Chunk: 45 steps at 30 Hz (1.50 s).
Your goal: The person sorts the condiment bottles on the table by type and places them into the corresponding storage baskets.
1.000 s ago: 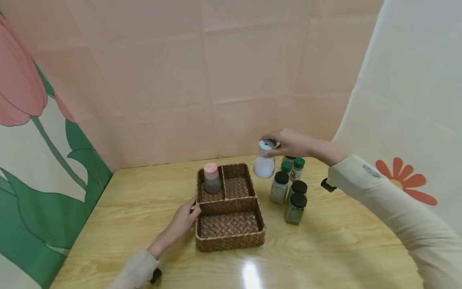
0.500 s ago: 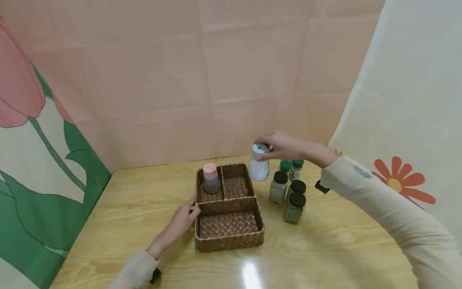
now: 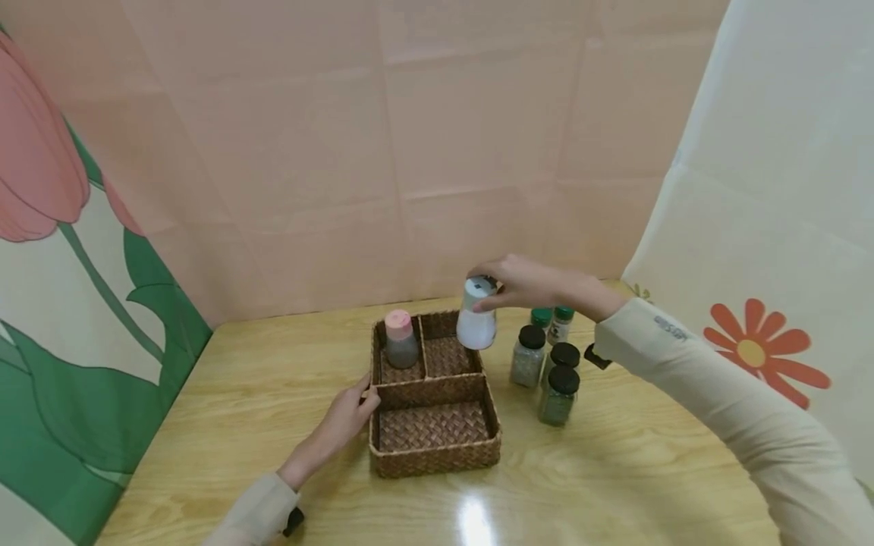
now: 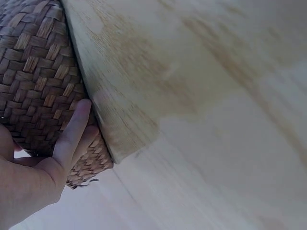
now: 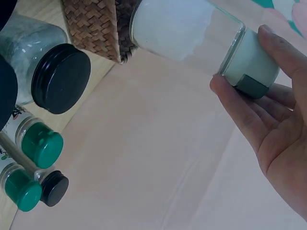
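My right hand (image 3: 512,282) grips a clear glass seasoning jar (image 3: 476,327) of white contents by its pale cap (image 5: 252,62), thumb and fingers at the cap's sides. The jar hangs over the back right compartment of a brown woven basket (image 3: 437,461). My left hand (image 3: 344,415) rests at the basket's left side. In the left wrist view, straight fingers (image 4: 72,132) lie along the woven wall (image 4: 36,81). A pink-capped jar (image 3: 401,341) with dark contents stands in the back left compartment. The wide front compartment (image 3: 433,425) shows its bare woven bottom.
Right of the basket, several spice jars stand close together: black-capped ones (image 3: 528,356) in front, green-capped ones (image 3: 560,324) behind. A small black-capped jar (image 5: 54,188) is beside these. A pink cloth backdrop (image 3: 307,189) hangs behind the wooden table (image 3: 273,364).
My right hand has moved left with the seasoning jar, from beside the basket to over its back right compartment. The left hand and the basket have stayed in place.
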Available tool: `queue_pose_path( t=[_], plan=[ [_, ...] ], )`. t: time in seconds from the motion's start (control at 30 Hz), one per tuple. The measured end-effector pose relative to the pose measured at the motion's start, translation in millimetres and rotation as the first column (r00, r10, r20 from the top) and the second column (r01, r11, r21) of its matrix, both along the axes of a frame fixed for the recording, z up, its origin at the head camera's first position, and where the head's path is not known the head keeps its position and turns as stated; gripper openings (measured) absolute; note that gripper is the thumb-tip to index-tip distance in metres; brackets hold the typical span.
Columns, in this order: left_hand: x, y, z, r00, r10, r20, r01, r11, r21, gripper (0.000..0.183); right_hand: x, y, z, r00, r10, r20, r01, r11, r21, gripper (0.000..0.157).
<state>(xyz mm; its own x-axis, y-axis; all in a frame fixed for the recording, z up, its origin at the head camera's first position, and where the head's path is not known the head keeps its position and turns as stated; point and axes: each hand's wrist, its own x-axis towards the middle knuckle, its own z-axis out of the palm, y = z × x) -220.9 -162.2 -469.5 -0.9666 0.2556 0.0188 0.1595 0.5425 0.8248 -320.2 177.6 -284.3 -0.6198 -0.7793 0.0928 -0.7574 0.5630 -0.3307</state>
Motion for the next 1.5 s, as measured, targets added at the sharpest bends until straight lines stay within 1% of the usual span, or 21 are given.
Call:
queue_pose_path(
  t=[0.1, 0.43, 0.6, 0.9, 1.03, 1.33, 1.5],
  plan=[
    [0.0, 0, 1.0, 1.000, 0.006, -0.002, -0.006, 1.000, 0.002, 0.057, 0.2, -4, 0.1, 1.000, 0.006, -0.001, -0.006, 1.000, 0.007, 0.056],
    [-0.7, 0, 1.5, 1.000, -0.008, 0.002, 0.008, 1.000, 0.007, 0.057, -1.5, -17, -4.6, 1.000, 0.026, 0.011, -0.026, 1.000, 0.001, 0.056],
    [-0.7, 0, 0.3, 1.000, -0.008, 0.009, 0.008, 1.000, 0.002, 0.059, -1.9, -23, -7.1, 0.999, 0.036, -0.006, -0.036, 0.999, 0.004, 0.055],
    [-2.3, 5, 2.3, 0.999, -0.033, -0.024, 0.033, 0.999, 0.006, 0.056, -0.9, -32, -9.8, 0.997, 0.074, -0.024, -0.074, 0.997, -0.011, 0.052],
    [-2.2, 5, 2.5, 0.999, -0.029, -0.026, 0.029, 1.000, -0.004, 0.056, -0.1, -36, -11.0, 0.996, 0.083, -0.022, -0.083, 0.996, -0.011, 0.052],
    [-3.8, 4, 3.0, 1.000, -0.026, 0.002, 0.026, 1.000, -0.005, 0.056, 0.1, -46, -9.5, 0.995, 0.094, -0.035, -0.094, 0.995, 0.018, 0.054],
    [-3.6, 3, 2.5, 0.999, -0.034, 0.006, 0.034, 0.999, -0.019, 0.057, -2.8, -51, -12.4, 0.994, 0.106, -0.040, -0.105, 0.994, 0.025, 0.053]
  ],
)
